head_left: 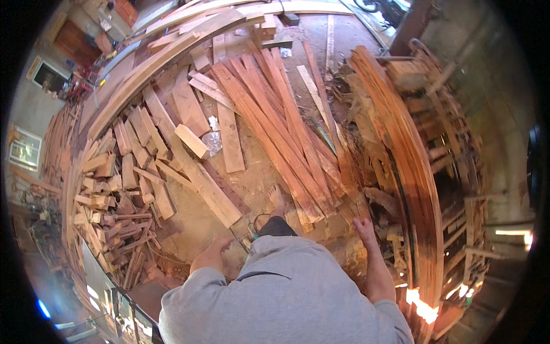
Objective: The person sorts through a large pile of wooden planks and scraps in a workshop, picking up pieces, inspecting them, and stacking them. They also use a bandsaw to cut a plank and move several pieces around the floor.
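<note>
Below you spreads your grey shirt (292,292); your left hand (220,245) is out to its side, near the close end of a long pale plank (197,175), too blurred to tell whether its fingers are apart or together; your right hand (364,226) is curled by the near end of a narrow reddish board (344,160), but whether it is clamped on that cannot be told; your bare foot (277,198) is on the floor (258,179), beside the near ends of several reddish-brown planks (258,126), which fan across its middle; toward the floor's left edge lie heaped offcuts (129,172); along its right edge runs a thick slab (409,155); farther off curves a pale beam (146,79).
</note>
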Available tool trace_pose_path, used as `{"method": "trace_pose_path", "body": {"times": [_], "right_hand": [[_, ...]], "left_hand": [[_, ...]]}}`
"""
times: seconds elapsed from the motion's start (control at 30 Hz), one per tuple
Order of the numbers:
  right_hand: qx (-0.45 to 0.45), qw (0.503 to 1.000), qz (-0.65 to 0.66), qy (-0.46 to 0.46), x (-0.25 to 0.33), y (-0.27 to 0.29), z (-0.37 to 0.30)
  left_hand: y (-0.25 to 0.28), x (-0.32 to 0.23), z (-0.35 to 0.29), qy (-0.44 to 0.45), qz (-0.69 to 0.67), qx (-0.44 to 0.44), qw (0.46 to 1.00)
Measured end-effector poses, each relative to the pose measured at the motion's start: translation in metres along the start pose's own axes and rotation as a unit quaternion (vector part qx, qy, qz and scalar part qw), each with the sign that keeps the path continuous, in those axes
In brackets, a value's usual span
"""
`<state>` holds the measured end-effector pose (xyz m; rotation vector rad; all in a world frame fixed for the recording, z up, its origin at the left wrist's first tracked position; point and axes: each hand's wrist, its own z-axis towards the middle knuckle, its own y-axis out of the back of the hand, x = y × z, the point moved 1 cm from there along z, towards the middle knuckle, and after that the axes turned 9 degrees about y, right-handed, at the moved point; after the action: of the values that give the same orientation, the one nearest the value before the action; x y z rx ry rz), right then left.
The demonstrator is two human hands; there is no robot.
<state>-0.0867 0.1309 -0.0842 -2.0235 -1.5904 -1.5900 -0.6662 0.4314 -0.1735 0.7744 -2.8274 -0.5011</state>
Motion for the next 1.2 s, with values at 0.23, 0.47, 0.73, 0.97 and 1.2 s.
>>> {"method": "trace_pose_path", "body": {"times": [0.23,0.47,0.73,0.97,1.2], "right_hand": [[-0.043,0.876,0.172,-0.448,-0.046,-0.068,0.010],[0.006,0.982,0.085,-0.166,0.086,-0.100,0.142],[0.009,0.992,0.077,-0.100,0.197,-0.122,0.251],[0.172,0.964,-0.010,-0.204,0.169,-0.199,0.314],[0.162,0.986,-0.020,-0.023,0.248,-0.302,0.436]], "left_hand": [[0.081,-0.066,0.023,-0.151,-0.021,0.054,0.987],[0.216,-0.189,0.028,-0.240,-0.201,-0.089,0.946],[0.218,-0.178,0.065,-0.215,-0.312,-0.092,0.921],[0.134,-0.080,0.055,-0.243,-0.109,-0.048,0.963],[0.228,-0.076,0.003,-0.084,-0.248,0.016,0.965]]}}
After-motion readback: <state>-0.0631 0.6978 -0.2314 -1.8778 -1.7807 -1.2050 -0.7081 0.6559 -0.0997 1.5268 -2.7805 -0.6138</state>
